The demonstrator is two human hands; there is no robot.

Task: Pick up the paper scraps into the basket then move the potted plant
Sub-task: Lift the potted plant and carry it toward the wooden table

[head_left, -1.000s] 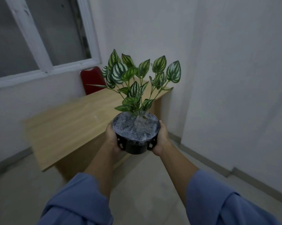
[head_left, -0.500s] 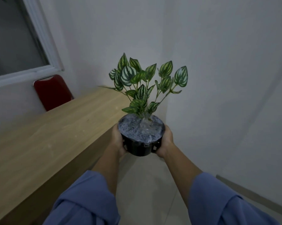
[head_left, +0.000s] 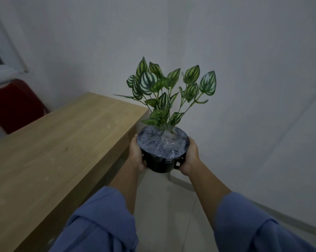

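Plant in its black pot is at the centre of the frame. We hold it in the air between our two hands, just right of the table end and above the floor. Our left hand grips the pot's left side and our right hand grips its right side. The fingers of both curl round toward the far side, where we cannot see their tips. Scraps and basket are not in the frame, so we judge that the step in hand is the carrying of the plant. The next move calls for a place to set it, perhaps the table at the left or the floor by the wall. We should lower the pot upright and level before we loosen the fingers.
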